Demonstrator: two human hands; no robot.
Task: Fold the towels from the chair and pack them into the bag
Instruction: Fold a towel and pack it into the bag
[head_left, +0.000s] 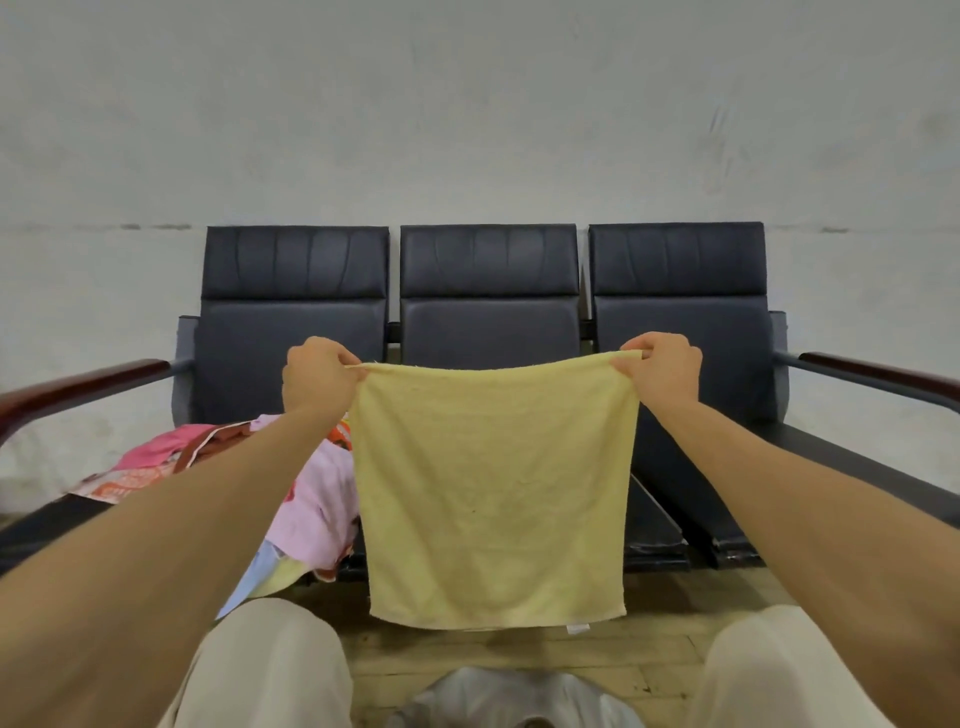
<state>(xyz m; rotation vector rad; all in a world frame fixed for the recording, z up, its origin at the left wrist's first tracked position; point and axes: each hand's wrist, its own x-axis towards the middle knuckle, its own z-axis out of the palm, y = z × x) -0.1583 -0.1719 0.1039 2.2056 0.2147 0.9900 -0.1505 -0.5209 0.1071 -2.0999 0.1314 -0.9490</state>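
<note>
A pale yellow towel (493, 493) hangs flat and unfolded in the air in front of the middle seat. My left hand (318, 375) pinches its top left corner and my right hand (662, 366) pinches its top right corner, both arms stretched forward. The towel's lower edge, with a small white tag, hangs free above the floor. On the left seat of the dark three-seat chair (491, 291) lies a heap of pink, light blue and patterned towels (317, 499), partly hidden by my left arm. At the bottom edge a whitish bag (509, 696) shows between my knees.
The chair stands against a grey wall, with wooden armrests at its far left (78, 387) and far right (883, 374). The right seat (810, 478) holds nothing. A wooden floor (654, 603) lies below. My knees in beige trousers frame the bottom of the view.
</note>
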